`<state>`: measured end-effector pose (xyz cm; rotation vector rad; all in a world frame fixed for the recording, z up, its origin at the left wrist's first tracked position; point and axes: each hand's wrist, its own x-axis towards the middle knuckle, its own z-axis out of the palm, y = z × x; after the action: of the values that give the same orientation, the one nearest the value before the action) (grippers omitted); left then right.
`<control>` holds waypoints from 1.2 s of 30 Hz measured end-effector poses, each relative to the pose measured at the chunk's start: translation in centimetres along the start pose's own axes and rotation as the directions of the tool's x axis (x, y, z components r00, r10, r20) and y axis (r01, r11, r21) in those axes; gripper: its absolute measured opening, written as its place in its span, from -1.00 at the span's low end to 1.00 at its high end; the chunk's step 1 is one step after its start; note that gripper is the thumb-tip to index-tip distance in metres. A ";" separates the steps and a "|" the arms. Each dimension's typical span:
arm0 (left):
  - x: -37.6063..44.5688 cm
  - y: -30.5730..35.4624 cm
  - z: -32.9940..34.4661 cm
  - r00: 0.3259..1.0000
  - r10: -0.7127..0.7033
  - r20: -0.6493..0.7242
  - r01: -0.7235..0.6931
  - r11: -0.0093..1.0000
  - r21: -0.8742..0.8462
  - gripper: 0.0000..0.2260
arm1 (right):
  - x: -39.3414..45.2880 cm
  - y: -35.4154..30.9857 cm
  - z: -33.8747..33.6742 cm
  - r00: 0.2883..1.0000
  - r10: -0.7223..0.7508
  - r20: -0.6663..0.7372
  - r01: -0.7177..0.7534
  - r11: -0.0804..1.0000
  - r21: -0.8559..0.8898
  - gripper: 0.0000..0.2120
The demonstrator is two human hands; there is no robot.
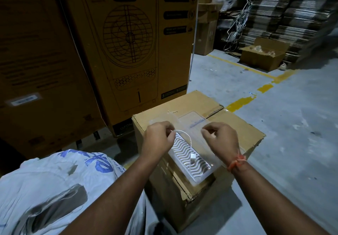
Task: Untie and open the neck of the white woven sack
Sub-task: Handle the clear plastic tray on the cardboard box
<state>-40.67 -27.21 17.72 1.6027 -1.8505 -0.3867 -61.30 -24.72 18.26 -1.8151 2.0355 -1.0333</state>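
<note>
The white woven sack (pixel 54 183) with blue lettering lies at the lower left, under my left forearm; its neck is not visible. Both hands are over a small cardboard box (pixel 237 125), away from the sack. My left hand (pixel 158 136) pinches one end of a thin white cable (pixel 189 141) that loops down to a small white plug. My right hand (pixel 220 136) has its fingers closed; the cable is not seen reaching it, and what it grips is unclear. Under the hands lies a white wavy-patterned device in a clear plastic bag (pixel 190 159).
Tall brown cartons (pixel 128 42) printed with a fan drawing stand close behind the small box. An open carton (pixel 263 55), tangled cables and stacked flat cardboard (pixel 292 15) line the back right. Grey concrete floor with yellow lines (pixel 243 101) stretches to the right.
</note>
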 end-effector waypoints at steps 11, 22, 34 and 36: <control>8.9 3.7 2.9 0.958 0.192 0.211 -0.196 0.981 -0.003 -0.65 | -3.2 9.0 -0.9 0.804 0.588 -0.088 -0.513 0.760 0.399 -0.79; 18.3 3.8 9.4 0.679 -0.135 0.721 -0.068 0.967 0.246 -0.75 | -2.0 12.7 0.0 0.685 0.691 0.230 -0.664 0.462 0.588 -0.90; 18.6 4.7 10.6 0.800 -0.027 0.599 -0.060 0.990 0.126 -0.75 | -2.6 13.7 -0.2 0.796 0.605 -0.017 -0.508 0.683 0.525 -0.70; 18.6 4.8 10.0 0.826 -0.041 0.562 0.011 0.998 0.056 -0.75 | -2.2 12.8 -1.4 0.829 0.556 -0.058 -0.442 0.715 0.542 -0.70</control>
<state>-51.53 -45.95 18.37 1.6646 -2.2823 -0.9171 -71.62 -22.30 10.65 -0.8360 1.9397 -1.4503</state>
